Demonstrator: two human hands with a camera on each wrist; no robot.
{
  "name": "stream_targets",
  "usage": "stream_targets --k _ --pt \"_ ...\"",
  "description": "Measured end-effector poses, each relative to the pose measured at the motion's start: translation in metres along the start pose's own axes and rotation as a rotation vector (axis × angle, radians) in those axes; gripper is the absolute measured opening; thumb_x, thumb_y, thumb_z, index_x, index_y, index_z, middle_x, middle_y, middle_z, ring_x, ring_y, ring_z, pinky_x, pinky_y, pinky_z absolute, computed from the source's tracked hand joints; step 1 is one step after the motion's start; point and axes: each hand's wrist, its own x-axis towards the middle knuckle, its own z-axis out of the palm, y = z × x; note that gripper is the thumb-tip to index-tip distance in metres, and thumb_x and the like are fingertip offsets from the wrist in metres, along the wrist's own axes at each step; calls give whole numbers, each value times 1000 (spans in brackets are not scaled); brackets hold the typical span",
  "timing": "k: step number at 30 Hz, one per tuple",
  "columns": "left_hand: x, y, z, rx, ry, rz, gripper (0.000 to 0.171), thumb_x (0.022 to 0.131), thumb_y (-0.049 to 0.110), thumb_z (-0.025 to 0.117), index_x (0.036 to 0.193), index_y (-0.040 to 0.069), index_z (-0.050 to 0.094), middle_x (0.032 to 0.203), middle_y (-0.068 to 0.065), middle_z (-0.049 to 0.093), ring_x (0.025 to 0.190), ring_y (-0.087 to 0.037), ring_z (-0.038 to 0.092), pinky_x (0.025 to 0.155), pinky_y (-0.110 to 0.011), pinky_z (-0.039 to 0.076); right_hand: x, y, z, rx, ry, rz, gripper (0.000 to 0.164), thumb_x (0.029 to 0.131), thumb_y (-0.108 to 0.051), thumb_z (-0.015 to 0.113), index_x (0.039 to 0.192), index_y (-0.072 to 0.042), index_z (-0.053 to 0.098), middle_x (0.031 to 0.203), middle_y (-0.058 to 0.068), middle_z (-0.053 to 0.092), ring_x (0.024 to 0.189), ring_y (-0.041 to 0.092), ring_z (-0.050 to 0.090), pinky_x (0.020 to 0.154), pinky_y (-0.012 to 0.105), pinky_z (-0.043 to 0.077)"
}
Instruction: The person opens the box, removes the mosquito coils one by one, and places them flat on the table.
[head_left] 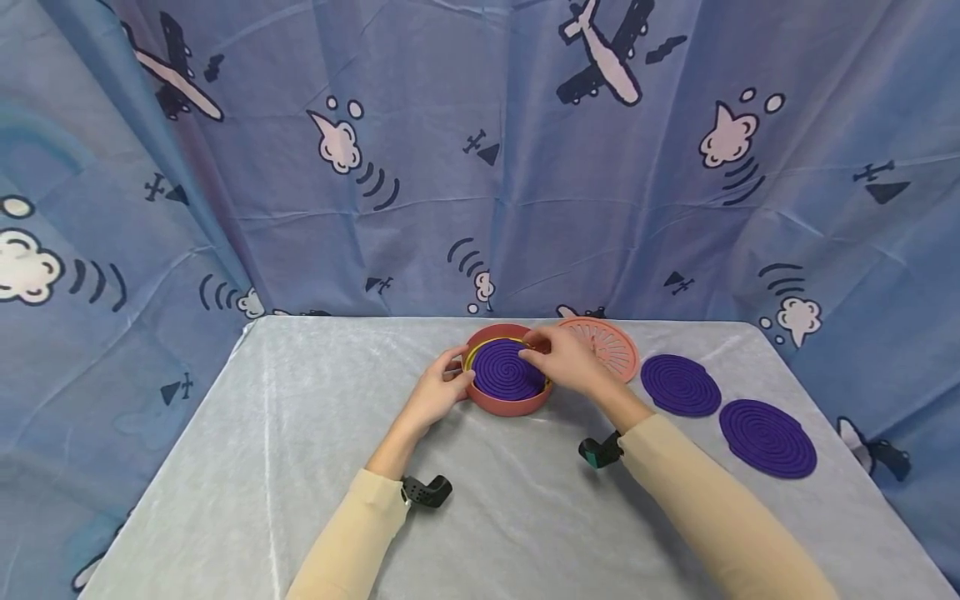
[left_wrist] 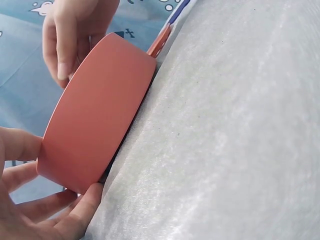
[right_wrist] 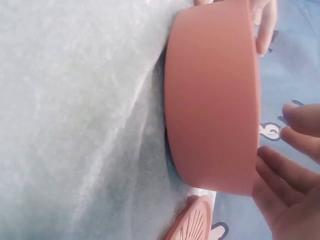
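A round coral-coloured container (head_left: 507, 407) stands on the table with a purple spiral coil (head_left: 504, 372), like a mosquito coil, lying in it. A yellow edge (head_left: 471, 360) shows around the coil's left side. My left hand (head_left: 438, 385) grips the container's left side, thumb at the rim and fingers around the wall (left_wrist: 95, 120). Over the right part of the rim reaches my right hand (head_left: 566, 360), its fingertips close over the coil. In the right wrist view its thumb and fingers (right_wrist: 287, 175) are loosely bent, with nothing seen between them.
Behind my right hand lies a coral slotted lid (head_left: 611, 348), close to the container. Two more purple coils, one nearer the lid (head_left: 680, 385) and one farther right (head_left: 768, 438), lie flat on the white-covered table (head_left: 300, 433). A blue printed curtain (head_left: 420, 250) hangs behind the table.
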Motion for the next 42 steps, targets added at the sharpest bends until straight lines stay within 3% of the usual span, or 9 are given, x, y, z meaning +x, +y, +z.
stream_targets --k 8,14,20,24,34,42 --pt "1 1 1 10 -2 -2 50 103 21 62 151 16 49 141 -20 52 128 -34 56 90 -36 59 17 -4 7 -112 -74 37 42 100 -28 67 133 -2 63 125 18 67 116 32 63 100 51 52" --pt "1 4 2 -7 0 -1 51 102 19 63 151 15 49 141 -22 52 129 -37 54 91 -37 59 21 -5 12 -185 -82 2 42 99 -27 68 130 1 62 120 20 68 110 33 65 97 50 53" --pt "1 5 3 -10 -3 3 51 102 18 62 151 12 49 142 -23 52 130 -37 54 92 -38 58 23 -7 16 -233 -95 41 43 99 -29 68 131 0 62 125 19 67 115 32 64 101 50 52" --pt "1 6 3 -17 -7 -9 51 103 19 62 151 14 48 143 -22 51 130 -36 54 92 -37 58 24 -6 18 -197 -85 57 40 98 -27 70 129 -3 63 125 19 67 116 33 63 102 50 51" --pt "1 2 2 -26 -19 2 50 103 18 61 151 13 48 142 -23 51 129 -37 55 90 -37 59 22 4 19 56 -16 28 33 97 -18 71 127 -6 66 132 19 59 121 37 57 103 54 49" --pt "-1 0 0 -4 -10 11 51 103 19 61 151 14 48 142 -22 52 129 -35 55 92 -38 59 20 7 16 153 34 63 25 95 -14 72 119 -6 70 124 17 64 110 33 59 96 49 53"
